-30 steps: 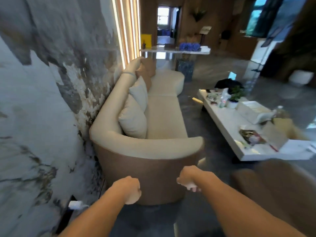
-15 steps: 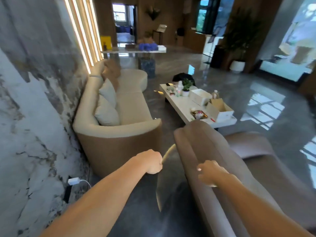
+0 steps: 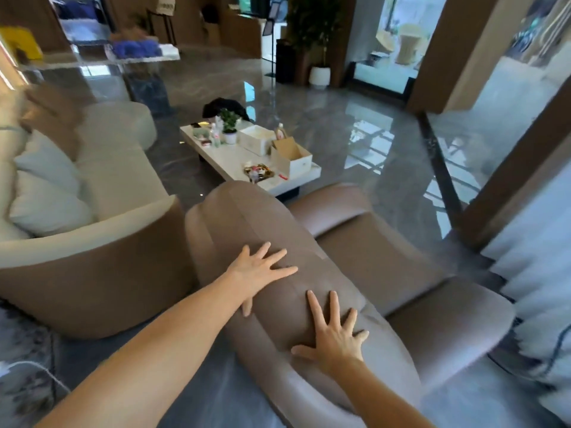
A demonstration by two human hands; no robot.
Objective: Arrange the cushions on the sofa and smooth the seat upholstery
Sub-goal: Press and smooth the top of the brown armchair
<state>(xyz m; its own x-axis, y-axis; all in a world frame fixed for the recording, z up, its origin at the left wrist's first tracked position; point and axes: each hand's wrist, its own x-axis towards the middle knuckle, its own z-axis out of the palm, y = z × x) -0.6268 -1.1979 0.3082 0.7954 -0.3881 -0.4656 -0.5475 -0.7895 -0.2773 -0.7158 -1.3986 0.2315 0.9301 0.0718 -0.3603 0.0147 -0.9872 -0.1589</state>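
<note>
A brown upholstered armchair (image 3: 386,261) fills the lower middle of the head view, seen from behind. My left hand (image 3: 258,271) lies flat with fingers spread on top of its backrest. My right hand (image 3: 332,332) presses flat on the same backrest, nearer to me. Neither hand holds anything. To the left stands a cream sofa (image 3: 92,239) with a brown outer shell. Two pale cushions (image 3: 46,199) lean against its back, and a brown cushion (image 3: 52,115) sits further along, blurred.
A white coffee table (image 3: 234,162) beyond the armchair carries boxes, a small plant and bottles. A glossy grey floor (image 3: 355,134) spreads to the right. White curtains (image 3: 537,273) hang at the right edge. A narrow gap separates sofa and armchair.
The view has swung right from the sofa to the armchair. Both hands, fisted before, have opened and come down flat on the armchair's backrest.
</note>
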